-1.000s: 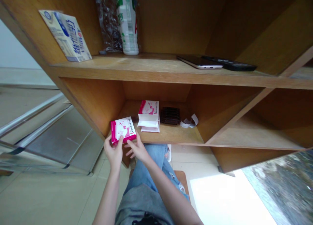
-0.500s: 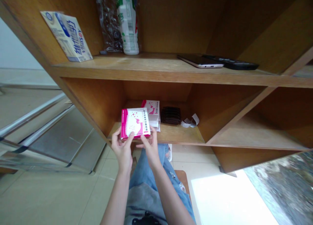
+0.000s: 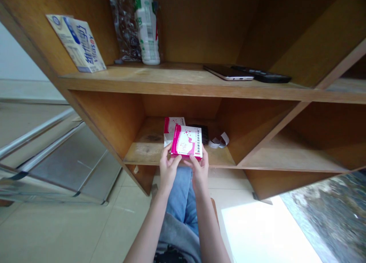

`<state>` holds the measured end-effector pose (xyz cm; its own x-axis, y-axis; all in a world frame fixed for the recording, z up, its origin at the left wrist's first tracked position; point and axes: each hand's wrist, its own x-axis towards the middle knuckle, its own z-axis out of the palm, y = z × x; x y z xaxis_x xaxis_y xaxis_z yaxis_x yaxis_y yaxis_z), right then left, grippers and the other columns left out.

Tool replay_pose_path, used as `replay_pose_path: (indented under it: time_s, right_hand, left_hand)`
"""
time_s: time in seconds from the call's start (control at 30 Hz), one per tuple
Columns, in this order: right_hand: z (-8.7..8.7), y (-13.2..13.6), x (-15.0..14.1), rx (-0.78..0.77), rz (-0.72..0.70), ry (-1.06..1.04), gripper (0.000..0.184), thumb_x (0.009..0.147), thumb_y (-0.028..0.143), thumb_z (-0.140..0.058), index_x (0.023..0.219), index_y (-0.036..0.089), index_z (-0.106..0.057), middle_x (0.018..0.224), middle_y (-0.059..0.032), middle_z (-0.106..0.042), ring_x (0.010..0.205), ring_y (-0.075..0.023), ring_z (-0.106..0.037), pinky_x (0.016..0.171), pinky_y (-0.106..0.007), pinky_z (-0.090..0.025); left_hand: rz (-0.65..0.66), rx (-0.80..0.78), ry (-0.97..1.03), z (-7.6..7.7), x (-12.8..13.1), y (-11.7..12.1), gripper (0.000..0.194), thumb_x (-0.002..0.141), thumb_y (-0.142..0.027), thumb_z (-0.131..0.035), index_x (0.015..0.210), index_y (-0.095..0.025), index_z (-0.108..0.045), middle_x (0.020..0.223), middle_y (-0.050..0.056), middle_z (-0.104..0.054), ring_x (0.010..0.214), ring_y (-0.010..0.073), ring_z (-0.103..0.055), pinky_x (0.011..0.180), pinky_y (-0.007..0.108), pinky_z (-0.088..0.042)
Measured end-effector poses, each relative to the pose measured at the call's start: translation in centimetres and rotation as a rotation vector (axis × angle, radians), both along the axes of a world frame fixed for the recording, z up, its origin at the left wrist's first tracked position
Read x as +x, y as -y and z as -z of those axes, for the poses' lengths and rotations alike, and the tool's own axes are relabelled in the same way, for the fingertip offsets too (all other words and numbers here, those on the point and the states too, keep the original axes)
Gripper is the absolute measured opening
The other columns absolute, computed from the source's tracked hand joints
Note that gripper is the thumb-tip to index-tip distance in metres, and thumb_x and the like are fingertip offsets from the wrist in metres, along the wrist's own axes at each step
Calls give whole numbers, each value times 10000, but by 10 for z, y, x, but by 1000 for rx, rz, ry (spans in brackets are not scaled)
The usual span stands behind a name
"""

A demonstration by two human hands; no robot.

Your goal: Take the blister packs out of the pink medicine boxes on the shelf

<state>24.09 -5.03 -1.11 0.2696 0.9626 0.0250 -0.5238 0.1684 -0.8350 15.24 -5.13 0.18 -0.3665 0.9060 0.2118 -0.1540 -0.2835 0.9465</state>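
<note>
A pink-and-white box (image 3: 187, 141) is held between my two hands above the front of the lower shelf. My left hand (image 3: 168, 167) grips its left near corner, thumb on the near edge. On the opposite side, my right hand (image 3: 199, 170) is closed around the right near corner. Behind it lies a second pink-and-white box (image 3: 170, 126) on the shelf, partly covered by the held one. Dark packets (image 3: 204, 132) sit just behind the held box, mostly hidden. Curled white paper strips (image 3: 219, 141) rest to their right.
On the upper shelf (image 3: 177, 77) stand a drink carton (image 3: 78, 44), a clear plastic bag (image 3: 126, 30) and a white-green bottle (image 3: 147, 30). A phone (image 3: 228, 72) and a black device (image 3: 267, 74) lie farther right. A metal-framed rack (image 3: 71, 160) is at the left.
Both hands have carried the box to the right, from the left of the second box to in front of it and the dark packets. The camera view has shifted slightly.
</note>
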Motion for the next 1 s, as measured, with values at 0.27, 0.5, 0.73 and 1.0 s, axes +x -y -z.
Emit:
replay_pose_path:
  time_s: [0.27, 0.5, 0.73, 1.0]
  right_hand:
    - [2, 4, -1, 13, -36, 34, 653, 702, 332, -716, 1275, 277, -408, 1254, -72, -550, 1020, -209, -610, 682, -273, -577]
    - [14, 7, 27, -3, -25, 150, 666, 661, 365, -750, 1220, 256, -404, 1213, -92, -560, 978, -226, -617, 663, -318, -572]
    - [16, 20, 82, -45, 39, 277, 636, 619, 392, -777, 1131, 228, -436, 1163, -117, -578, 949, -243, -619, 665, -341, -555]
    - [30, 19, 89, -79, 1, 442, 534, 678, 416, -722, 1089, 218, -445, 965, -65, -642, 703, -171, -632, 507, -258, -509]
  left_hand:
    - [-18, -25, 0, 0, 3, 2, 410, 743, -264, -618, 1143, -221, -538, 1193, 78, -607, 1082, 228, -586, 881, 341, -491]
    - [72, -46, 7, -2, 15, 10, 422, 711, -183, -601, 1126, -203, -529, 1181, 82, -614, 1076, 224, -591, 892, 342, -488]
    - [203, -105, -98, 1, 46, 19, 422, 727, -185, -622, 1139, -198, -531, 1234, 107, -574, 1133, 232, -551, 918, 335, -463]
    - [143, -208, -131, 29, 52, 16, 292, 736, -189, -599, 1024, -207, -552, 1105, 68, -628, 1017, 217, -594, 896, 363, -457]
